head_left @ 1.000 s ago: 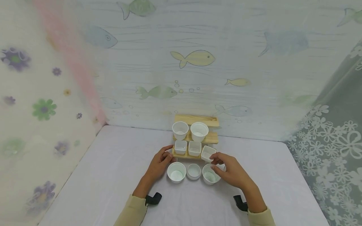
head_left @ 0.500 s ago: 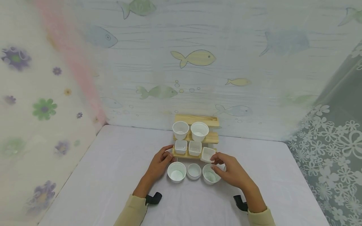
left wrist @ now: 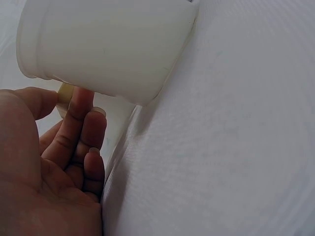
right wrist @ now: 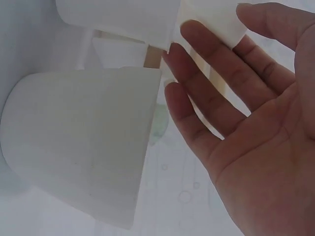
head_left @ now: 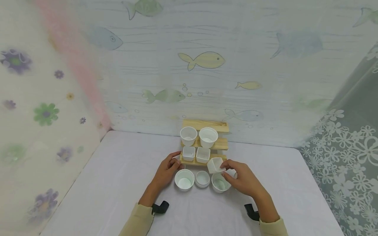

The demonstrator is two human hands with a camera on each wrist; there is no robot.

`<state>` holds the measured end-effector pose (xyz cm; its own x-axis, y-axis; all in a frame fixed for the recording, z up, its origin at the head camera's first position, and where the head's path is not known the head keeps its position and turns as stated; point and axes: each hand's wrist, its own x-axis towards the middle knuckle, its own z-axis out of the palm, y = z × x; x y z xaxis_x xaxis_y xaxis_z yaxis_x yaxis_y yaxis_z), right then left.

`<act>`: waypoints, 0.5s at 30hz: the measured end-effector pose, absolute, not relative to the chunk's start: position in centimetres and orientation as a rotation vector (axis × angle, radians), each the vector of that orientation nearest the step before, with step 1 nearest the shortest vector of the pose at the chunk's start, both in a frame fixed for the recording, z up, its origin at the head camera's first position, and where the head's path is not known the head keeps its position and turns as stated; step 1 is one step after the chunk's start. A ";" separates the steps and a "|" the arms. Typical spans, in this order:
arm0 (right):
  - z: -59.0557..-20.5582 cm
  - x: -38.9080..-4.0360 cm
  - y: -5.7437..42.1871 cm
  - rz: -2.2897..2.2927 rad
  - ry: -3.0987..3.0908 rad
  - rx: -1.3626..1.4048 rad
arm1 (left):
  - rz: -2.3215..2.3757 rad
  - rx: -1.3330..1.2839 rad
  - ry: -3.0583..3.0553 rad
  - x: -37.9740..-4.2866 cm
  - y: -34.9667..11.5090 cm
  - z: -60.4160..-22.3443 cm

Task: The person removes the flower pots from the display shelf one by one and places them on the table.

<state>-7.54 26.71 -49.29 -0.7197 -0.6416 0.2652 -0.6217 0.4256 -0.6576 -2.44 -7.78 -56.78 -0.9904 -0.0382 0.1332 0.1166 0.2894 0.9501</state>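
Observation:
My right hand pinches a small square white cup between thumb and fingers. The cup is tilted and overlaps the front right end of a tiered wooden rack's lowest shelf. In the right wrist view, part of this cup shows between thumb and fingertips. At the shelf's left end, my left hand holds the wood; the left wrist view shows thumb and index finger on its edge. Two more square cups stand on that shelf.
Two round white cups occupy the middle shelf, with a bare top shelf behind. Before the rack, on the white-clothed table, stand a left round cup, a low stack of round dishes and a right round cup.
The square cup in my right hand has come slightly nearer and to the left, and its tilt has changed. My left hand keeps its place on the rack.

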 end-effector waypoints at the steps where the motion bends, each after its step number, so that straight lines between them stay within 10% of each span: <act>1: -49.2 -7.5 26.8 -1.198 2.629 -1.172 | -1.794 -0.071 -2.416 -2.3 -7.7 -56.7; 15: -48.5 -6.1 28.0 -1.203 2.680 -1.205 | -1.806 -0.001 -2.374 -0.1 -6.2 -56.7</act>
<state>-6.11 27.96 -48.46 -0.7112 -0.6281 0.3157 -0.6534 0.4250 -0.6265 -0.14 -6.20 -56.71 -0.9875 -0.0950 0.1261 0.0962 0.2714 0.9576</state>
